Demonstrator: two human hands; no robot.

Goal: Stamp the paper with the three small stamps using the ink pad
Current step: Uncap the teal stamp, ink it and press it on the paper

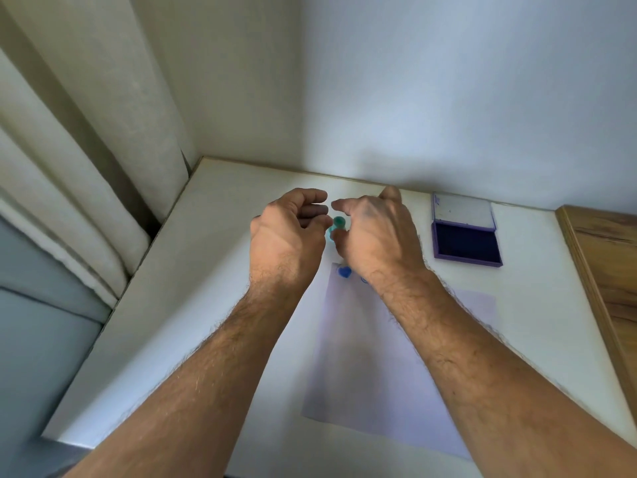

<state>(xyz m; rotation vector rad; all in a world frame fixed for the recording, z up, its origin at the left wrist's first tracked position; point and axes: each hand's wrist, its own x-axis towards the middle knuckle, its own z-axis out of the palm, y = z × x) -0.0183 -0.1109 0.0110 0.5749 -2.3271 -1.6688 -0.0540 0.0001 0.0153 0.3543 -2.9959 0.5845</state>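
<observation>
A small green stamp [337, 226] shows in the gap between my two hands, near the back of the white table [206, 305]. My left hand [289, 232] is loosely curled, its fingertips just left of the stamp. My right hand [375, 236] arches over the stamp from the right, thumb below it and forefinger above; whether it grips the stamp is hidden. The pale lilac paper [396, 357] lies under my right forearm, with a blue heart print [344, 271] at its top left corner and a second print [364, 279] partly hidden. The open purple ink pad [467, 244] sits to the right.
The wall runs close behind the hands. A curtain [86, 167] hangs beyond the table's left edge. A wooden board [606, 270] borders the table on the right. The ink pad's lid [462, 212] lies folded back toward the wall.
</observation>
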